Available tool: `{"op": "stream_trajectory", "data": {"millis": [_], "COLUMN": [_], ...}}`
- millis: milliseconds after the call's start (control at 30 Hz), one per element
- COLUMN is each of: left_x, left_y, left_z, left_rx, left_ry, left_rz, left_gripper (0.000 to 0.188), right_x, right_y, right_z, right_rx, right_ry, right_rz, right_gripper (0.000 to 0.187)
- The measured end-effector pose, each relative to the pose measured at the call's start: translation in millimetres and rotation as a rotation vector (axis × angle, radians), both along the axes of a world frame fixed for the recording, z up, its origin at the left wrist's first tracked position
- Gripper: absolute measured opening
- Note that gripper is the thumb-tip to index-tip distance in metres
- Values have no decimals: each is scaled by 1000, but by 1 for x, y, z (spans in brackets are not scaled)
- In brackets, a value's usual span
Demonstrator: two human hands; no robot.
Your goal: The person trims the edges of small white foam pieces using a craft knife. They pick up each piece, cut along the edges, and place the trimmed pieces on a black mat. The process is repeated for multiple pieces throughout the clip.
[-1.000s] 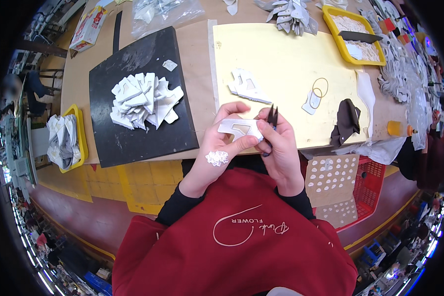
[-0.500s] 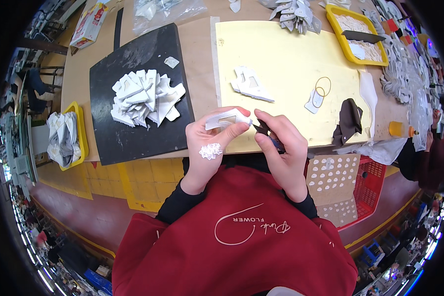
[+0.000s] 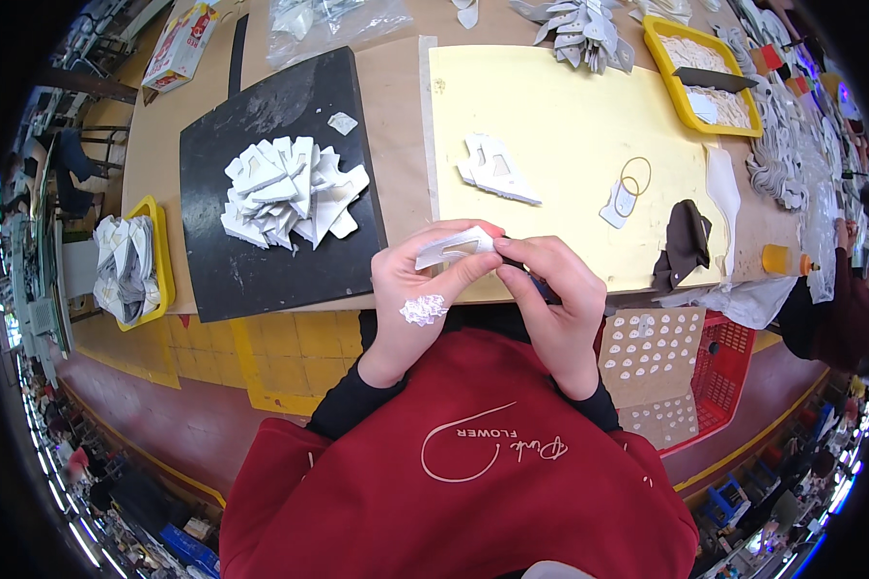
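Piece (image 3: 438,253), white, pinched in left grip (image 3: 407,280), right end just beside right grip (image 3: 562,292), which pinches dark tool (image 3: 513,260).

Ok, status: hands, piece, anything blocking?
Left hand holds white piece. Right hand grips dark tool, by piece's right end. Fingers hide most of tool.

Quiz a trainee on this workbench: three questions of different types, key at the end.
1. Multiple choice: the pile of white pieces lies on
A) the yellow sheet
B) the black board
C) the red crate

2. True or false: the bottle with orange contents is left of the dark brown piece in the picture.

3. Short answer: which hand holds the white cut-out piece, and what is in the other?

Key
1. B
2. False; it is to the right.
3. The left hand; the right hand holds a dark tool, mostly hidden.
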State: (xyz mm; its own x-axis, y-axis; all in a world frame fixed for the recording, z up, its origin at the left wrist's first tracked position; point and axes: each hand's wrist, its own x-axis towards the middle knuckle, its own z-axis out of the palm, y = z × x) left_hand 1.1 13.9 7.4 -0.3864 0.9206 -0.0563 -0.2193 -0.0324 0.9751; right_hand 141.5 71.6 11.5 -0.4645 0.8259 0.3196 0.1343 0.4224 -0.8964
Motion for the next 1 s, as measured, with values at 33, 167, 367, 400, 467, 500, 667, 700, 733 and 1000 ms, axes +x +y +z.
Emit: {"op": "stream_trajectory", "data": {"millis": [33,167,367,400,467,500,667,700,733,1000], "left_x": [0,1,-2,-3,-5,-6,-10,-12,-15,-24], "left_y": [0,0,6,8,11,13,14,14,14,0], "left_z": [0,-3,-2,-2,-15,-21,-24,-24,-25,2], "left_rx": [-2,-4,-16,-26,-64,-88,-197,-188,-179,-157], "left_ry": [-7,-53,-227,-235,-114,-50,183,166,149,-113], "left_rz": [2,-15,16,49,73,86,67,80,91,-96], "left_gripper": [20,22,23,23,22,22,24,24,24,26], "right_x": [0,-2,10,10,4,5,-12,-10,-6,4], "right_y": [0,-4,9,6,-3,-2,-13,-13,-11,16], "right_z": [-1,-5,-4,-4,3,1,-3,1,6,12], "right_rx": [-2,-303,-1016,-899,-631,-310,100,93,121,-128], "right_ry": [1,185,527,469,356,142,-201,-288,-386,-108], "right_rz": [6,29,112,75,19,101,214,236,289,8], "right_gripper": [25,23,23,23,21,23,34,35,40,33]}}
